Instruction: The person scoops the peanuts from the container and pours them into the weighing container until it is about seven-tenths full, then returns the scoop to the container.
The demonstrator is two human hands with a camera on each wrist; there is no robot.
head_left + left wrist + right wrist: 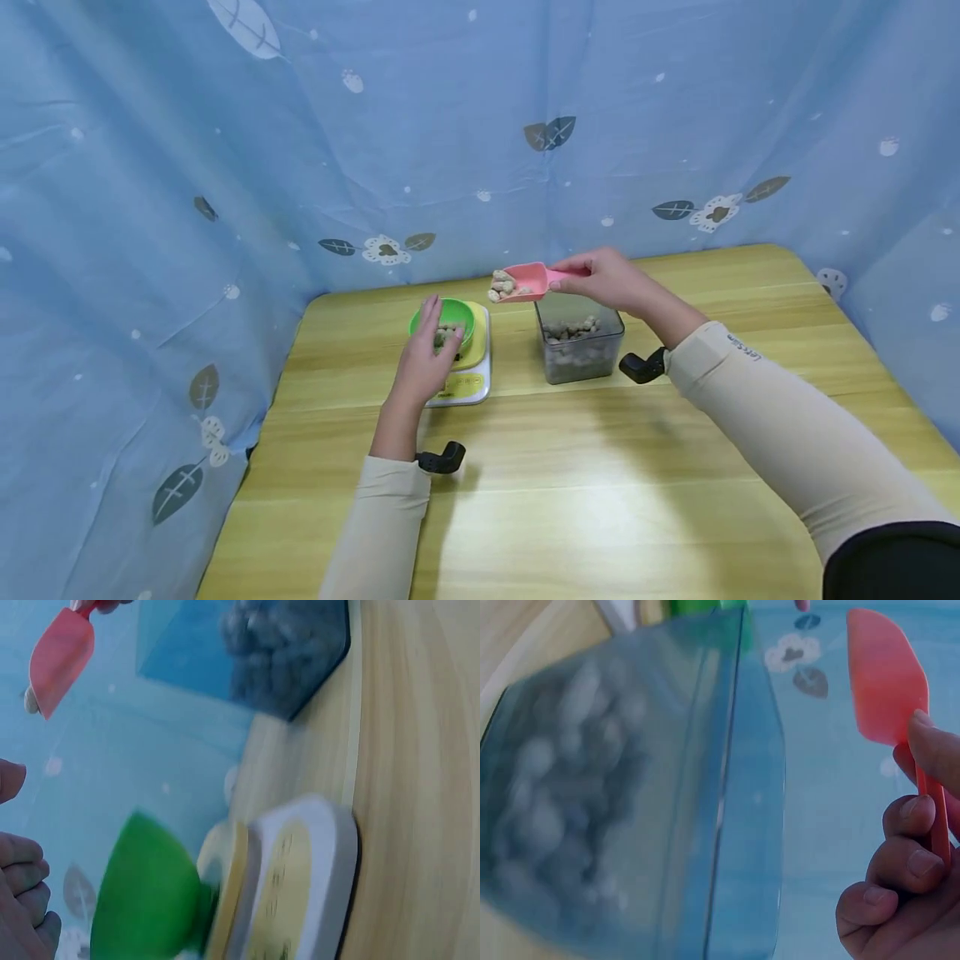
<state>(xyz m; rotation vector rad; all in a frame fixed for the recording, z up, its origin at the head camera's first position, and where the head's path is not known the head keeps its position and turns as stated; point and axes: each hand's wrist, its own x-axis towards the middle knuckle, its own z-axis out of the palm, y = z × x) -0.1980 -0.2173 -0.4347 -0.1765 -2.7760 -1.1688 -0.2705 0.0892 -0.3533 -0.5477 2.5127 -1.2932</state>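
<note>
My right hand (606,280) grips a pink scoop (532,277) by its handle, high over the back of the table. In the scoop lie several tan, knobbly pieces that look like unshelled peanuts (501,286). The left hand (424,360) is held beside a green bowl (146,889), fingers extended and thumb apart, holding nothing. More of the peanuts sit inside that bowl, partly hidden by the left hand in the head view. Under the bowl is a white and yellow kitchen scale (482,385). The left wrist view has a gap between hand and bowl.
Right of the scale stands a clear, grey-tinted square container (581,367) partly filled with peanuts, just below the scoop and right hand. The wooden table (540,517) ends at a blue patterned curtain (465,125) behind and at both sides.
</note>
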